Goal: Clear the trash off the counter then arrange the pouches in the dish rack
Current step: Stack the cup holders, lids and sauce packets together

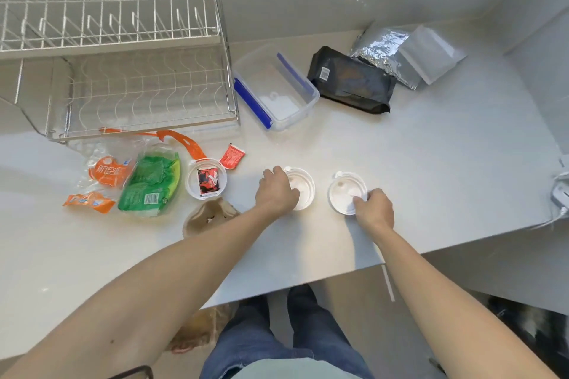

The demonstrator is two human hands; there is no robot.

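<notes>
Hands [277, 191] [374, 209] on 2 of 3 lids [300, 188].

White counter [431, 163], dish rack [138, 92], clear tub [277, 89], black pouch [351, 80], foil pouches [388, 49], wrappers [147, 184], cups [303, 188].

Soft, even daylight is filling the scene, and the pale surface [431, 163] is reading bright, nearly washing out around the two white lids. Shadows are falling faint and short: a grey one is trailing beneath the right forearm [431, 271]. The foil pouch [381, 46] is catching crinkled glare. The wide lens is bowing the dish rack [123, 40] and the surface's edges. Fine detail is looking slightly soft and smeared throughout.
</notes>
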